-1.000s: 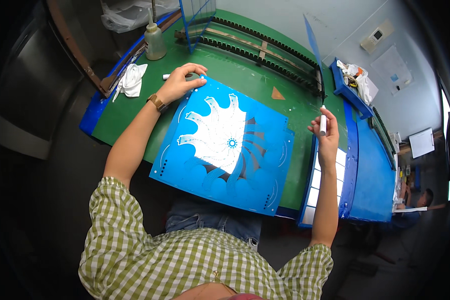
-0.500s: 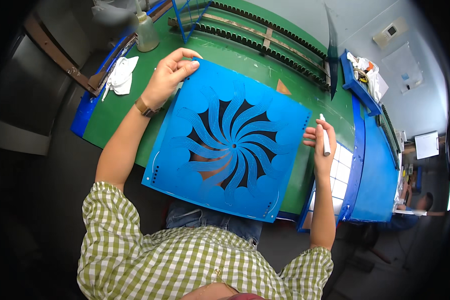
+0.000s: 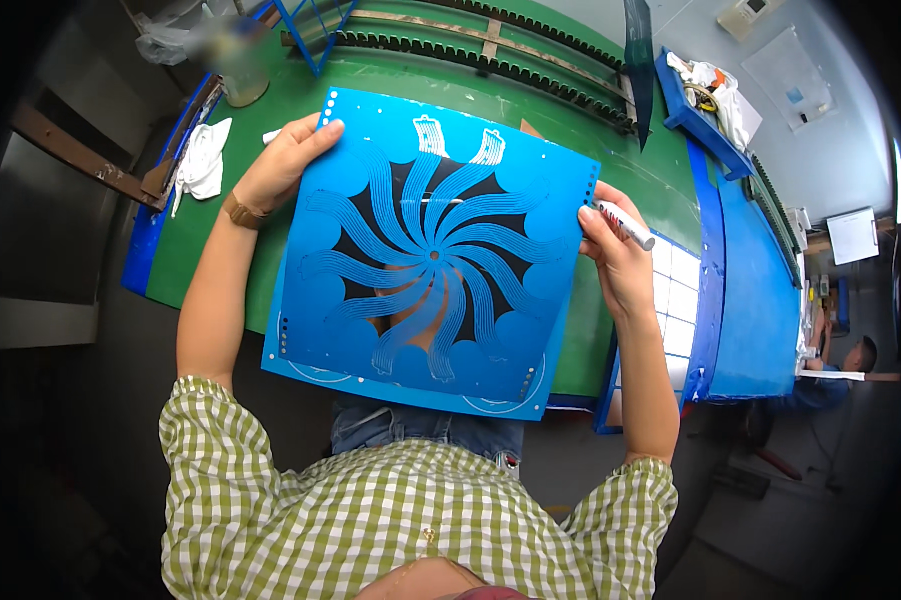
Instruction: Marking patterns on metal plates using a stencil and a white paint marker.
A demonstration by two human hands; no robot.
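A square blue sheet (image 3: pixel 555 250) with a black-and-blue swirl pattern and a small round centre hole is held up, tilted, in front of me. Rows of small dots mark its corners, and its shiny middle reflects a blurred shape. Below its lower edge shows a strip of another blue sheet (image 3: pixel 310 372) with white curved lines. My left hand (image 3: pixel 292 158) grips the upper left edge, thumb on the face. At the upper right edge, my right hand (image 3: pixel 615 245) pinches the sheet and also holds a white marker pen (image 3: pixel 625 224), its dark end pointing right.
Behind is a green tabletop (image 3: pixel 390 85) with a black slotted rack (image 3: pixel 570 85). A blurred bottle (image 3: pixel 242 75) and white cloth (image 3: pixel 202 165) lie left. To the right are a blue tray (image 3: pixel 698 130) of cloths, a white gridded panel (image 3: pixel 675 285) and another person (image 3: pixel 855 360).
My right hand has come in from beside the sheet and now grips its right edge. The upper sheet has shifted up and left, and white markings now show near its top.
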